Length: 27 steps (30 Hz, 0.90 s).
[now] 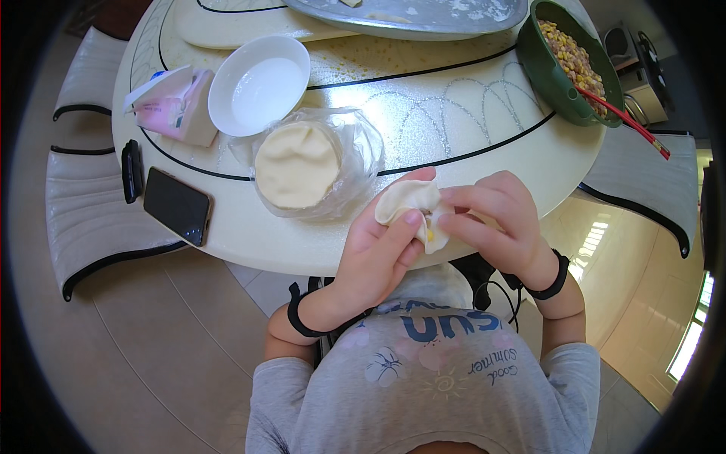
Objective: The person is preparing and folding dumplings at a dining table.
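My left hand (377, 249) holds a partly folded dumpling wrapper (409, 198) with its thumb across the near side. Bits of filling, one of them yellow, show in the gap of the dough. The thumb and index fingertip of my right hand (493, 218) pinch the wrapper's right edge. Just left of my hands, a stack of round dumpling wrappers (297, 164) lies on an opened clear plastic bag (363, 142). A green bowl (547, 74) of meat and corn filling (574, 59) stands at the back right, with red chopsticks (629, 120) resting in it and over its rim.
On the round table (306, 249) are a white bowl (258, 85), a pink tissue pack (173, 110), a black phone (177, 205) and a small black object (131, 171). A floury metal tray (420, 20) is at the far edge. Chairs (102, 198) stand left and right (641, 176).
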{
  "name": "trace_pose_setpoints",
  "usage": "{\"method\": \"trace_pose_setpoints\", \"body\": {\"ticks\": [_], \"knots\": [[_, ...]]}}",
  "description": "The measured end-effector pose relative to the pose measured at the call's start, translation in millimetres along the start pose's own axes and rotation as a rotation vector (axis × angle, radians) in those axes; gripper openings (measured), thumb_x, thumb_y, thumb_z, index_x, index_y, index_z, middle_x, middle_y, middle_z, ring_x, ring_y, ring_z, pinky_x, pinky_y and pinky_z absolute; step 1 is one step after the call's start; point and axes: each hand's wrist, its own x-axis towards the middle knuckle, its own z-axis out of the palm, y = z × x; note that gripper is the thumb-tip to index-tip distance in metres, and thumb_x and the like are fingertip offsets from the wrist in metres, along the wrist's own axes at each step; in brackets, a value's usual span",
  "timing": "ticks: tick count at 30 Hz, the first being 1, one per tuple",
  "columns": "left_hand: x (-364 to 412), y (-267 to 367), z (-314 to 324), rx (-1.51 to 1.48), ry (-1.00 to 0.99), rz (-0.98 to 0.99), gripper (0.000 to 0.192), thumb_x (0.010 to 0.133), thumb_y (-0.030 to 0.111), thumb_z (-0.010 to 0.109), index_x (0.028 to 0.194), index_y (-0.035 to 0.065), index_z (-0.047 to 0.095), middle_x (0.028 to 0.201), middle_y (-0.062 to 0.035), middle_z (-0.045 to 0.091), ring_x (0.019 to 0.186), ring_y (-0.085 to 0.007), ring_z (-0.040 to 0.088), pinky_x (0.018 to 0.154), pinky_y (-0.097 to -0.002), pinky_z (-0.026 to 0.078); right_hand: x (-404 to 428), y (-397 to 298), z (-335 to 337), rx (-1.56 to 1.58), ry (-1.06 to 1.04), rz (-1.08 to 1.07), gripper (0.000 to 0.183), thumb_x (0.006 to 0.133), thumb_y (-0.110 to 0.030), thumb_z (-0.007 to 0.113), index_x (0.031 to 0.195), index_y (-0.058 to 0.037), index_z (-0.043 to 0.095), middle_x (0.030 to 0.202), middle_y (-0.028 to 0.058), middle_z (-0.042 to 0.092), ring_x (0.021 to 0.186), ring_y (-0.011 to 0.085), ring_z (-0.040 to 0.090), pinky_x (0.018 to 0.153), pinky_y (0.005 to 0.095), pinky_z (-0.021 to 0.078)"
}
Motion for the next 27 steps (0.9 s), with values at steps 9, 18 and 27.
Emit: {"method": "trace_pose_setpoints", "body": {"ticks": [9, 18, 27], "knots": [[-0.6, 4.0, -4.9, 0.173, -0.103, -0.081, 0.041, 0.09, 0.011, 0.04, 0.129, 0.0032, 0.029, 0.101, -0.0054, 0.051, 0.081, -0.0089, 0.051, 0.066, -0.0215, 0.044, 4.7, -1.5, 7.6, 0.111, 0.186, 0.012, 0.023, 0.067, -0.01, 0.064, 0.088, -0.0044, 0.056, 0.08, 0.0078, 0.055, 0.062, 0.0219, 0.051, 0.051, 0.0278, 0.0402], [-1.0, 3.9, 0.2, 0.34, -0.077, -0.089, 0.045, 0.09, 0.011, 0.039, 0.131, 0.0008, 0.024, 0.104, -0.0078, 0.051, 0.083, -0.0127, 0.052, 0.069, -0.0248, 0.045, -7.2, -14.7, 10.0, 0.362, 0.27, 0.547, 0.021, 0.071, -0.007, 0.066, 0.086, -0.0028, 0.053, 0.072, 0.0047, 0.052, 0.061, 0.0107, 0.047, 0.053, 0.0194, 0.0382], [2.0, -0.5, -1.7, 0.436, -0.074, 0.022, 0.045, 0.09, 0.008, 0.038, 0.132, 0.0011, 0.023, 0.109, -0.0077, 0.048, 0.09, -0.0114, 0.05, 0.074, -0.0236, 0.045, 3.8, -22.6, 7.6, 0.631, 0.192, 0.883, 0.017, 0.072, -0.003, 0.062, 0.087, -0.001, 0.054, 0.067, 0.0008, 0.051, 0.058, 0.0062, 0.045, 0.052, 0.0191, 0.0375]]}}
